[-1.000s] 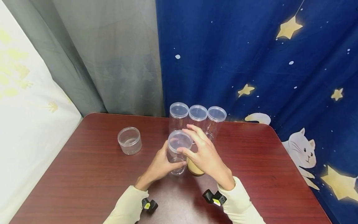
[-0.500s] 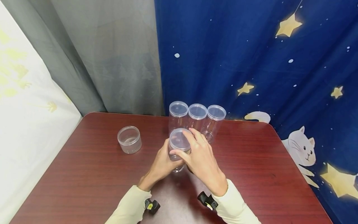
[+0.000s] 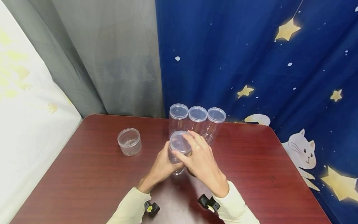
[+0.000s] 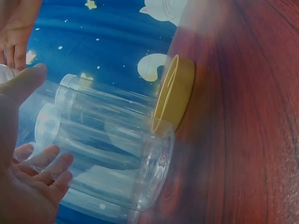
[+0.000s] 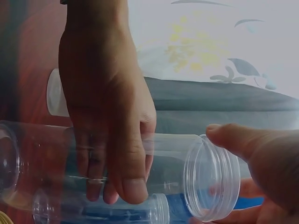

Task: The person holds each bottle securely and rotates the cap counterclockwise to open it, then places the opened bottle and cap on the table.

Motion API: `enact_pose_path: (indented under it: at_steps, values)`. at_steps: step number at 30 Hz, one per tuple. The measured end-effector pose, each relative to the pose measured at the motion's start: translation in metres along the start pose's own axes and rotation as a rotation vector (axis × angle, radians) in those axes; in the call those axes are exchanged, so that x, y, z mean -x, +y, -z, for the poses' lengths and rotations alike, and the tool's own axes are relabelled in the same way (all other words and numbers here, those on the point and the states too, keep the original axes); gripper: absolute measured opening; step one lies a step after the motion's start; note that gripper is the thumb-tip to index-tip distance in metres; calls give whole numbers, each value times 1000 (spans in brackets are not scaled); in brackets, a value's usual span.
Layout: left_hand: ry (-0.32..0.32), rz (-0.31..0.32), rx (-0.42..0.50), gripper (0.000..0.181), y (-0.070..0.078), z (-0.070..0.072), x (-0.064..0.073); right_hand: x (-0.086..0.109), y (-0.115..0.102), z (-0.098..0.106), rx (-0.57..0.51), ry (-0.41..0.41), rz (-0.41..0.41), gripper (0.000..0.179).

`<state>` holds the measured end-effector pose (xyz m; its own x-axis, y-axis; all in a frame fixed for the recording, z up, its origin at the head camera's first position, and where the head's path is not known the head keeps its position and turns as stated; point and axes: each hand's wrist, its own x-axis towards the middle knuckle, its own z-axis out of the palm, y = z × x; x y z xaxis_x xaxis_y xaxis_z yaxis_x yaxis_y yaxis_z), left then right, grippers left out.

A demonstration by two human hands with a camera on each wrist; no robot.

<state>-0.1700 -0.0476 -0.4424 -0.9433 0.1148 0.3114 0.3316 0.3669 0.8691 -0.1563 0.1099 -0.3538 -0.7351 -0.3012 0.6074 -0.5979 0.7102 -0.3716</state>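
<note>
A tall clear plastic jar (image 3: 176, 157) stands upright in front of me, with a translucent screw lid (image 3: 179, 141) on top. My left hand (image 3: 160, 168) wraps round the jar's body from the left. From the right, my right hand (image 3: 203, 161) grips the lid's rim, thumb on the near side and fingers on the far side. The right wrist view shows the ridged lid (image 5: 217, 179) between that thumb and fingers. Beside the jar's base a round yellow lid (image 4: 181, 93) lies on the table, mostly hidden by my right hand in the head view.
Three tall clear jars with lids stand in a row behind: a left one (image 3: 178, 116), a middle one (image 3: 197, 118) and a right one (image 3: 213, 121). A short clear tub (image 3: 130, 144) sits to the left on the dark red table (image 3: 84, 174). Curtains (image 3: 131, 62) hang beyond its far edge.
My right hand has shifted left and turned over the lid, its fingers drawing in round the rim. The yellow lid has become mostly covered by that hand. My left hand keeps its hold.
</note>
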Motion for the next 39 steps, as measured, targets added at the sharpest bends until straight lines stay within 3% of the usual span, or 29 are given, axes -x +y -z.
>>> enact_pose_path:
  at_steps: [8,22,39]
  values:
    - [-4,-14,-4,84,-1,1,0,-1,2,4,-49,-57,-27,54]
    - [-118,0,5,88,-4,8,1,-1,5,9,-77,-138,-29,60]
    - [-129,-3,32,88,-4,13,-2,-5,14,12,-184,-109,-47,54]
